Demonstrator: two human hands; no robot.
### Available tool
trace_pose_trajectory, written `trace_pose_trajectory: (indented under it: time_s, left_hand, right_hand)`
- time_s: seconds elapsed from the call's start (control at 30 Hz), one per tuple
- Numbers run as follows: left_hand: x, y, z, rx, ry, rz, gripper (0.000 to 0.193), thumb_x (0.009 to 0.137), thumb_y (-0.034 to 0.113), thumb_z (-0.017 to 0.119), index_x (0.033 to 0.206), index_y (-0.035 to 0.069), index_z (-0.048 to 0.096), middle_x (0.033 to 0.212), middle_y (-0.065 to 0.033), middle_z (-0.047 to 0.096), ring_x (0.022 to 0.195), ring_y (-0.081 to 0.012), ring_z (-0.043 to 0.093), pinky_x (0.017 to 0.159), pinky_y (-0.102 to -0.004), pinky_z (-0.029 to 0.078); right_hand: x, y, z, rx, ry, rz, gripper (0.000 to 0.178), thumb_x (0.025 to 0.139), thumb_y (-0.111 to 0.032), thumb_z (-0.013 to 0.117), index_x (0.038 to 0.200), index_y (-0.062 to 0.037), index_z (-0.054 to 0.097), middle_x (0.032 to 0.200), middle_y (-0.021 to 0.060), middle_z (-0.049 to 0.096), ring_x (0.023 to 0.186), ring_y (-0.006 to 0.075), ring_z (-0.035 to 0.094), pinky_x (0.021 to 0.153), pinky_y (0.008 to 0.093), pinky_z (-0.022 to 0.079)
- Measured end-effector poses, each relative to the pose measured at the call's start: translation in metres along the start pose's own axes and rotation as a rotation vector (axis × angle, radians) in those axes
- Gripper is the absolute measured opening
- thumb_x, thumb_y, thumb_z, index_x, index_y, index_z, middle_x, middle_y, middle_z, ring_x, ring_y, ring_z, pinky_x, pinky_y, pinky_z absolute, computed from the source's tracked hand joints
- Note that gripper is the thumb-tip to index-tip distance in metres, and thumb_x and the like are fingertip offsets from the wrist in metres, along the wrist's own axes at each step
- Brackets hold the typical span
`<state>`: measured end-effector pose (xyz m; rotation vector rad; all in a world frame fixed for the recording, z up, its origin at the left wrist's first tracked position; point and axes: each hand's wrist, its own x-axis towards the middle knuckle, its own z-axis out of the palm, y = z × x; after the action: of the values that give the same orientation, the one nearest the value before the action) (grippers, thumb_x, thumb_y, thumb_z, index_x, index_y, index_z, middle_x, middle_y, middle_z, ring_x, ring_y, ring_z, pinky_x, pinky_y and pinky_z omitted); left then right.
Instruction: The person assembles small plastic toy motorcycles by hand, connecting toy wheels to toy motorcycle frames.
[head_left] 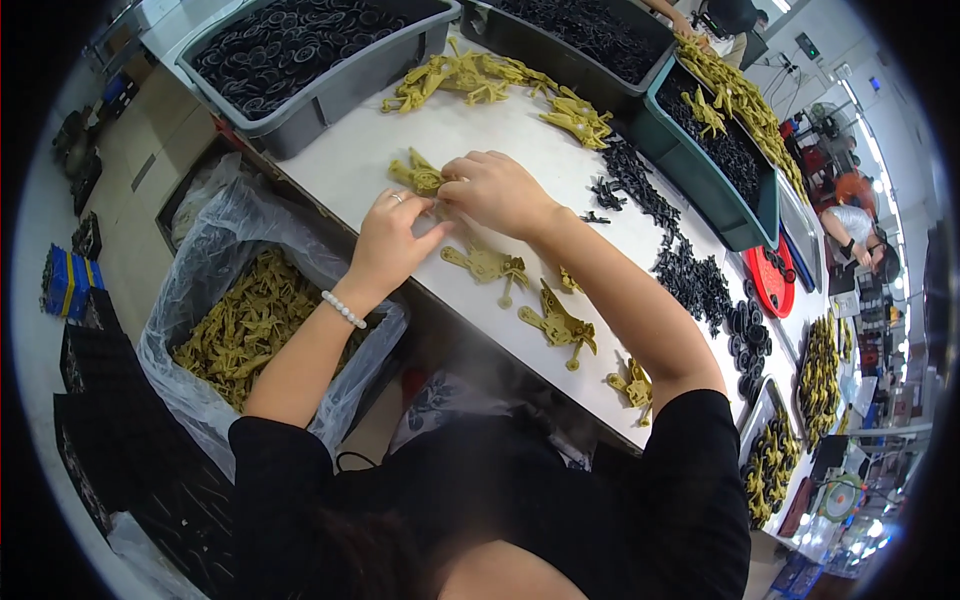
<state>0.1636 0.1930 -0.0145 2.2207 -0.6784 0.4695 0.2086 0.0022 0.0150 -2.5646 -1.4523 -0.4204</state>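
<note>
Both hands meet over the near edge of a white table [350, 150]. My left hand [392, 240], below a pale bead bracelet, has its thumb and fingers pinched together. My right hand [495, 190] is curled over with its fingertips close to the left ones. An olive-yellow plastic part [412, 174] sticks out past the fingers, gripped between the two hands; its near end is hidden. Nearer to me lie separate olive parts: a flat-looking one [485, 264], a hollow shell with a stem [560, 325], and another [632, 385] by the table edge.
Grey bins of black rings [330, 105] and small black pieces [640, 90] stand at the back, beside a green bin [745, 220]. Loose black pieces [690, 285] and a red tray [770, 280] lie rightward. A plastic-lined bin [190, 270] of olive parts is lower left. Another person [850, 235] works far right.
</note>
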Motion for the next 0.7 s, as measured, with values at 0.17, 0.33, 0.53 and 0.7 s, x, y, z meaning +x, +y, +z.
trace_pose_trajectory:
  time_s: [0.17, 0.33, 0.53, 0.7]
  left_hand:
    - [-0.006, -0.004, 0.007, 0.099, 0.054, 0.063, 0.016, 0.075, 0.01, 0.07, 0.084, -0.002, 0.065, 0.079, -0.0116, 0.062, 0.08, -0.03, 0.057, 0.071, -0.0384, 0.048]
    - [-0.006, 0.003, 0.002, 0.057, 0.143, 0.055, 0.012, 0.075, 0.007, 0.07, 0.083, -0.001, 0.065, 0.078, -0.0119, 0.061, 0.077, -0.0297, 0.057, 0.069, -0.0377, 0.048]
    - [-0.016, -0.002, 0.002, 0.076, 0.168, 0.083, 0.012, 0.075, 0.007, 0.07, 0.08, -0.001, 0.064, 0.077, -0.0119, 0.061, 0.076, -0.0298, 0.057, 0.067, -0.0375, 0.048]
    - [-0.007, -0.008, -0.005, 0.058, 0.169, 0.036, 0.013, 0.076, 0.009, 0.071, 0.078, -0.001, 0.063, 0.075, -0.0116, 0.059, 0.074, -0.0301, 0.056, 0.067, -0.0375, 0.047]
  right_hand:
    - [0.004, -0.019, 0.008, 0.014, 0.051, 0.083, 0.016, 0.072, -0.014, 0.064, 0.088, -0.0087, 0.066, 0.091, 0.0065, 0.064, 0.086, 0.0257, 0.061, 0.077, 0.0355, 0.049]
    - [0.001, -0.028, 0.007, 0.34, 0.198, 0.321, 0.017, 0.075, -0.009, 0.063, 0.09, -0.0042, 0.066, 0.086, 0.0118, 0.065, 0.08, 0.0287, 0.063, 0.074, 0.0349, 0.05]
    - [0.0, 0.001, -0.015, 0.982, 0.576, 0.849, 0.015, 0.09, -0.01, 0.059, 0.098, 0.0005, 0.065, 0.087, 0.0055, 0.067, 0.08, 0.0126, 0.064, 0.075, 0.0281, 0.052]
    - [-0.028, 0.041, -0.025, 1.093, 0.255, 0.931, 0.021, 0.089, -0.016, 0.063, 0.102, 0.0005, 0.064, 0.092, 0.0071, 0.066, 0.079, 0.0128, 0.064, 0.076, 0.0265, 0.054]
